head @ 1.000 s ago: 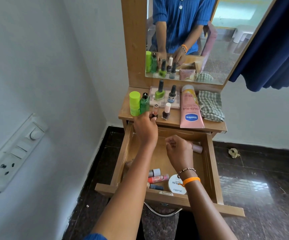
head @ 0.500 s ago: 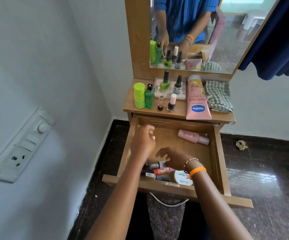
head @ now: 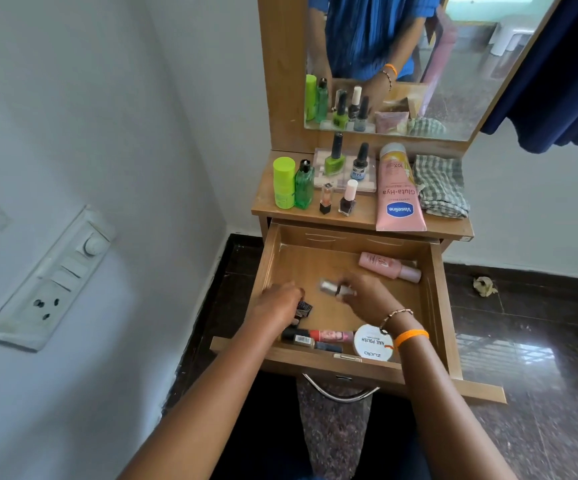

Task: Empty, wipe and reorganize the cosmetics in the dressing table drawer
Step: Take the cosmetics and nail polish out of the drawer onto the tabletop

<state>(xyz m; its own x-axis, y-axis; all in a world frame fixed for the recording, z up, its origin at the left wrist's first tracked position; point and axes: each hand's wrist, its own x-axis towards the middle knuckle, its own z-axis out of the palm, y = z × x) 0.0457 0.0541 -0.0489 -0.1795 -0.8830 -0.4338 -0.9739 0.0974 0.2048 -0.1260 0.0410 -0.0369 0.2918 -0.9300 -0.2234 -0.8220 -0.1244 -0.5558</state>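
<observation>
The wooden drawer (head: 440,299) is pulled open below the dressing table top (head: 270,206). My right hand (head: 367,297) holds a small silver tube (head: 330,287) just above the drawer floor. My left hand (head: 277,304) is down at the drawer's left side, its fingers closed over a small dark item (head: 304,309). A pink bottle (head: 389,266) lies at the drawer's back right. Along the front lie a red lip tube (head: 330,336), a dark tube (head: 310,342) and a white round nail polish remover tub (head: 372,344).
On the table top stand a lime roll-on (head: 284,183), a green bottle (head: 304,185), several nail polish bottles (head: 346,199), a palette (head: 344,168), a pink Vaseline tube (head: 398,195) and a checked cloth (head: 441,185). A mirror (head: 453,81) rises behind. A switchboard (head: 51,282) is on the left wall.
My left hand came down from the table top into the drawer's left side. My right hand took the silver tube from the front of the drawer and lifted it.
</observation>
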